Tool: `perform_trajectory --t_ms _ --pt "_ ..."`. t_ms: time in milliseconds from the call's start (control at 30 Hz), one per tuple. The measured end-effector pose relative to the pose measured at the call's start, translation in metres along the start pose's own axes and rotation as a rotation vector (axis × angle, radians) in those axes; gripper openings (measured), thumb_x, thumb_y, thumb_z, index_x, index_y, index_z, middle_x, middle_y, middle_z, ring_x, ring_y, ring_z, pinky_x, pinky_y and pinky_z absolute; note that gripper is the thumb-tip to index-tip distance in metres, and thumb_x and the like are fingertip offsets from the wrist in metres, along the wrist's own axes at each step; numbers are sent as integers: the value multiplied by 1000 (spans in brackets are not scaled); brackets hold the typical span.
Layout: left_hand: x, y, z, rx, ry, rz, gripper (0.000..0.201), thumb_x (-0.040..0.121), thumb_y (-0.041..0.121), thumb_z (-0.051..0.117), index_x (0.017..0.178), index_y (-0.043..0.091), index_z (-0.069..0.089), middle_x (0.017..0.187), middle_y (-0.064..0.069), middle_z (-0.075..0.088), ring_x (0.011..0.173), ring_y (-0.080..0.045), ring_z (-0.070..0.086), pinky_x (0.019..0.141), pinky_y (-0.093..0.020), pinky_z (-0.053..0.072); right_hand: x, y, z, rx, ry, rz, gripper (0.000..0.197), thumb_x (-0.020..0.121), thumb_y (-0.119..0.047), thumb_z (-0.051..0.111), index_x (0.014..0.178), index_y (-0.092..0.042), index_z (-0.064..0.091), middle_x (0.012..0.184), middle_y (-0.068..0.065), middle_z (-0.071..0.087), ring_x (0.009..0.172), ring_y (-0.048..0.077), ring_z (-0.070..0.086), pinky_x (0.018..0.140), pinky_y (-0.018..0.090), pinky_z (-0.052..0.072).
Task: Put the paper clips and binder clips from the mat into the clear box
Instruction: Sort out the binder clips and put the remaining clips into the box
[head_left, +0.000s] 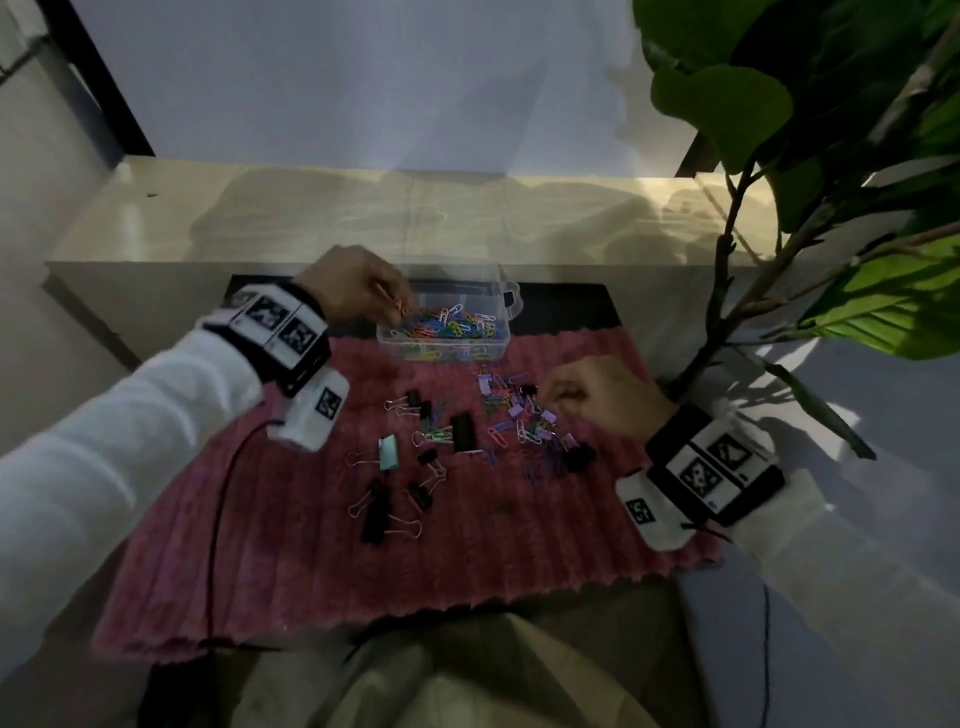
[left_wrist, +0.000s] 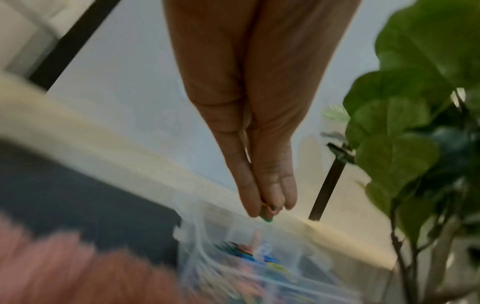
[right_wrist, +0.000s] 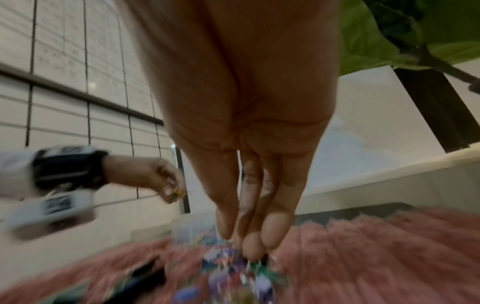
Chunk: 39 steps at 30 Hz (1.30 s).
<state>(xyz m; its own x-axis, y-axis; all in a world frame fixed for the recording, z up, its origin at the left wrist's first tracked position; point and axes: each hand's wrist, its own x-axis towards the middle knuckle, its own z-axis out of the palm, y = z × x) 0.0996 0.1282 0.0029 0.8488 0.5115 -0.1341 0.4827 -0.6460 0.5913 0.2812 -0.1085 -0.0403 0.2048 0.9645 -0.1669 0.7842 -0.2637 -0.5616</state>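
Observation:
A clear box (head_left: 470, 351) holding many coloured paper clips stands at the far edge of the pink mat (head_left: 291, 545). My left hand (head_left: 400, 306) hovers over the box's left end and pinches a few coloured paper clips (left_wrist: 269, 209) between thumb and fingertips. To the right, my right hand (head_left: 545, 397) has its bunched fingertips (right_wrist: 250, 246) down in a pile of purple and mixed paper clips (head_left: 519, 421), pinching at them; blur hides the exact grip. Several black binder clips (head_left: 462, 434) and one teal binder clip (head_left: 388, 453) lie mid-mat.
A leafy plant (head_left: 779, 130) stands close on the right, its stem beside my right wrist. A pale low ledge (head_left: 311, 218) runs behind the box. A red cable (head_left: 213, 545) hangs from my left wrist across the mat's left side.

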Motion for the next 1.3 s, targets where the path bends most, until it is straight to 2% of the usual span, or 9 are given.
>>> perform_trajectory --t_ms 200,300,467,600,767,933,1067,1233,1300 --pt "33 -4 11 364 -67 33 29 78 -6 56 101 6 70 103 -14 71 92 -25 65 82 -28 47 -6 4 22 -173 3 -43 18 81 -4 62 99 -7 66 99 9 64 91 23 62 83 34 49" --pt "37 -9 20 378 -107 52 27 83 -4 55 103 8 68 108 -12 70 96 -24 64 86 -27 47 8 5 25 -162 104 29 25 84 -15 63 108 -8 59 104 10 58 97 26 58 86 38 47" --pt "28 -8 27 305 -110 111 29 84 1 57 111 12 64 117 -11 66 101 -25 64 91 -35 50 33 3 27 -276 -167 152 75 74 -35 73 136 -23 35 124 12 41 114 27 44 92 44 46" --pt "1 17 40 212 76 328 27 85 -2 53 105 10 66 105 -11 68 94 -25 63 84 -28 45 41 5 25 -207 -126 152 54 72 -24 76 117 -10 50 113 8 42 103 23 46 85 32 43" --pt "-11 47 100 286 -258 382 34 86 5 50 118 14 58 120 -10 61 111 -26 56 91 -33 45 34 11 15 -85 -5 80 23 72 -6 73 93 -3 64 90 0 52 86 12 47 72 23 37" --pt "1 51 120 514 -282 314 43 88 16 50 131 17 42 139 -10 36 123 -28 44 90 -43 47 20 24 7 -95 12 102 18 77 -1 66 94 -1 67 100 11 65 87 15 53 67 11 33" --pt "0 41 113 539 -281 251 35 86 15 53 121 13 48 134 -11 43 116 -31 50 86 -42 48 19 20 9 -271 1 35 20 80 -10 65 100 -10 66 101 7 56 98 18 47 88 28 38" --pt "-5 28 104 517 -357 172 27 79 21 65 103 10 56 115 -9 57 107 -28 54 88 -39 47 13 -5 14 -323 -48 -47 17 81 -18 63 97 -13 62 101 4 56 98 21 55 78 35 45" --pt "-4 26 101 496 -391 153 30 74 20 70 99 10 58 113 -8 60 105 -26 54 86 -36 47 11 -9 22 -358 -137 -31 33 81 -27 66 109 -14 54 107 3 53 102 19 51 79 36 45"
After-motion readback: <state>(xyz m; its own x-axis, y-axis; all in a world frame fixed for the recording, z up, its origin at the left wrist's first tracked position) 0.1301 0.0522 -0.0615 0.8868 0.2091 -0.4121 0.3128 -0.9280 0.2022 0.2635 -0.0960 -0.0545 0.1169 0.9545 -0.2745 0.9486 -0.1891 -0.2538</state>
